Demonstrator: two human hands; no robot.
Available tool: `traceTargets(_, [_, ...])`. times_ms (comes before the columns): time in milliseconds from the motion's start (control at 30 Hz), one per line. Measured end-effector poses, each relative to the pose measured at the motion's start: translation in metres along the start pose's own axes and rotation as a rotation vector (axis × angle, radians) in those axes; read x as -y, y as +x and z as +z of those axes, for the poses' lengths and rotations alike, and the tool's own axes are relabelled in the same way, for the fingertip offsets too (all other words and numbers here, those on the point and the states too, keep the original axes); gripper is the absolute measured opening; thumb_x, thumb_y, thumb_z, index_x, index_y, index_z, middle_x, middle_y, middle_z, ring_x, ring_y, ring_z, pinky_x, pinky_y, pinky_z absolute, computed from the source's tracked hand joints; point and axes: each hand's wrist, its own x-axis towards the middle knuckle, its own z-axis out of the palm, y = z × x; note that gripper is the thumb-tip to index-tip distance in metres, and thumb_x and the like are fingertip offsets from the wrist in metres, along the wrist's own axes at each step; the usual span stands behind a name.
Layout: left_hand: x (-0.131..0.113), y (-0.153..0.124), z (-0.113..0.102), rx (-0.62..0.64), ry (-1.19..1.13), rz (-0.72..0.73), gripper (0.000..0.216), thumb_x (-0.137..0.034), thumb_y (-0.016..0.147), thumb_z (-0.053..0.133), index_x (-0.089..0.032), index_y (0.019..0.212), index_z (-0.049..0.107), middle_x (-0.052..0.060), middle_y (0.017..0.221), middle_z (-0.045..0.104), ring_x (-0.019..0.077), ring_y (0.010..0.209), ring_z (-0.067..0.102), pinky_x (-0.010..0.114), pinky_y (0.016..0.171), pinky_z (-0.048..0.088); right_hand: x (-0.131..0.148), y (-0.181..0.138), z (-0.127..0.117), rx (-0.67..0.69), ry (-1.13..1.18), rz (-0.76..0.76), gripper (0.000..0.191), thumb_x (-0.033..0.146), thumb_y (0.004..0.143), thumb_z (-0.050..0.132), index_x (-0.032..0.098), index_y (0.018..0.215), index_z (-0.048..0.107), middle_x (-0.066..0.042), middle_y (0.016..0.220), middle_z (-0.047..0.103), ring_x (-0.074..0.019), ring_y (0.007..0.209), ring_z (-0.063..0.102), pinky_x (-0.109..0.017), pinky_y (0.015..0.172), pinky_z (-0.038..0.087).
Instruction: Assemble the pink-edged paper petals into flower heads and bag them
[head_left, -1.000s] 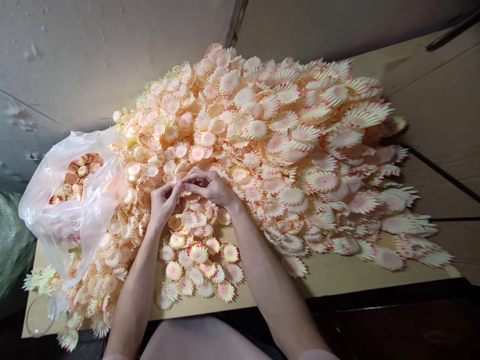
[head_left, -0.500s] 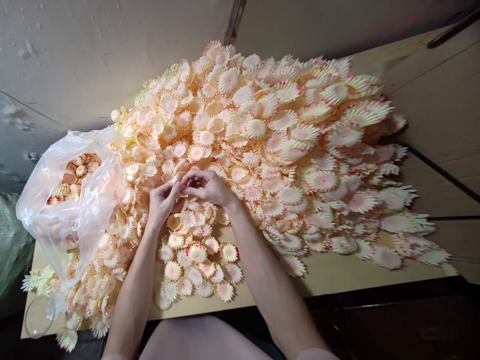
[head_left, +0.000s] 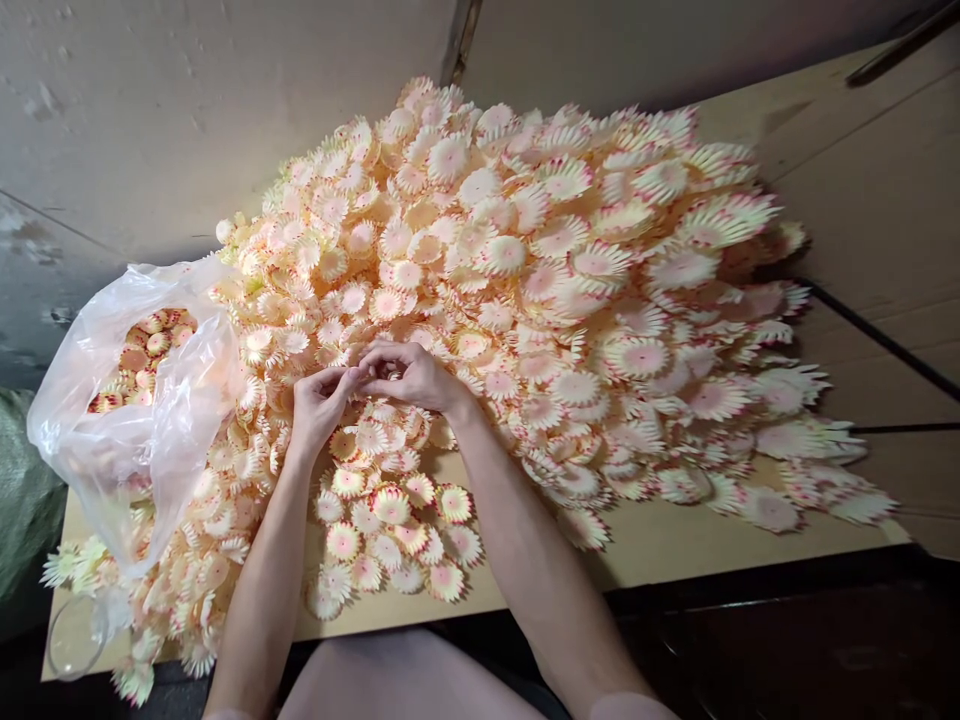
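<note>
A pale wooden tabletop [head_left: 675, 548] carries a huge heap of cream, pink-tipped, flower-shaped pieces [head_left: 504, 255], spreading from twelve to three o'clock of the fingers [head_left: 386, 352], with more at six. A translucent white plastic bag [head_left: 180, 432] sits at nine. Left hand [head_left: 319, 400] and right hand [head_left: 412, 375] meet, fingers bent; whether they grasp a piece, I cannot tell.

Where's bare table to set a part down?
Best: the table strip right of the right forearm, between the flower pile and the near edge. Smaller: a gap between that forearm and the front flower cluster. Crowded: around the left hand, right hand and plastic bag.
</note>
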Motion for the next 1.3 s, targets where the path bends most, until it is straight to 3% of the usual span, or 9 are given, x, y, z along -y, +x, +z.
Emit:
traceTargets(200, [-0.001, -0.001, -0.001, 0.033, -0.032, -0.018, 0.037, -0.048, 0.078, 0.069, -0.012, 0.084, 0.077, 0.004, 0.069, 0.07, 0.0118, 0.06, 0.059, 0.02, 0.055, 0.044, -0.003, 0.001, 0.001, -0.064, 0.026, 0.074, 0.03, 0.046, 0.077, 0.071, 0.017, 0.081, 0.066, -0.002, 0.079, 0.063, -0.0131, 0.067, 0.056, -0.027, 0.062, 0.046])
traceTargets(400, [0.005, -0.001, -0.001, 0.083, -0.178, -0.055, 0.034, -0.042, 0.075, 0.074, -0.014, 0.096, 0.075, 0.007, 0.089, 0.075, 0.0156, 0.077, 0.067, 0.024, 0.072, 0.052, -0.001, 0.002, 0.002, -0.18, 0.1, 0.071, 0.034, 0.05, 0.073, 0.074, 0.019, 0.082, 0.065, -0.003, 0.077, 0.066, -0.0153, 0.071, 0.06, -0.029, 0.067, 0.052])
traceTargets(667, [-0.003, -0.001, 0.002, -0.043, -0.105, -0.044, 0.033, -0.044, 0.075, 0.074, -0.011, 0.073, 0.072, 0.003, 0.06, 0.066, 0.0105, 0.052, 0.058, 0.021, 0.053, 0.045, -0.002, 0.0, 0.0, -0.101, 0.067, 0.039, 0.033, 0.042, 0.062, 0.084, 0.017, 0.079, 0.07, -0.004, 0.093, 0.065, -0.0104, 0.067, 0.056, -0.025, 0.06, 0.047])
traceTargets(833, [0.0, 0.0, 0.002, -0.065, -0.16, -0.031, 0.033, -0.044, 0.072, 0.076, -0.012, 0.07, 0.068, 0.002, 0.062, 0.067, 0.0112, 0.055, 0.06, 0.022, 0.056, 0.049, -0.005, 0.0, 0.002, -0.149, 0.029, 0.043, 0.033, 0.044, 0.065, 0.082, 0.018, 0.084, 0.074, -0.006, 0.098, 0.068, -0.0125, 0.071, 0.06, -0.026, 0.06, 0.047])
traceTargets(1033, [0.007, 0.001, 0.0, -0.023, -0.146, -0.009, 0.031, -0.043, 0.074, 0.075, -0.012, 0.077, 0.073, 0.005, 0.07, 0.072, 0.0132, 0.062, 0.064, 0.024, 0.062, 0.051, -0.005, 0.0, 0.001, -0.118, 0.078, 0.062, 0.027, 0.043, 0.067, 0.081, 0.019, 0.078, 0.076, -0.007, 0.102, 0.069, -0.0186, 0.088, 0.065, -0.03, 0.075, 0.054])
traceTargets(1300, [0.004, 0.0, 0.001, -0.051, -0.145, -0.018, 0.03, -0.043, 0.072, 0.077, -0.013, 0.077, 0.076, 0.005, 0.073, 0.073, 0.0138, 0.065, 0.065, 0.024, 0.065, 0.051, -0.002, -0.001, 0.004, -0.173, -0.005, 0.031, 0.021, 0.036, 0.072, 0.076, 0.017, 0.081, 0.074, -0.009, 0.103, 0.07, -0.0163, 0.078, 0.065, -0.027, 0.062, 0.05])
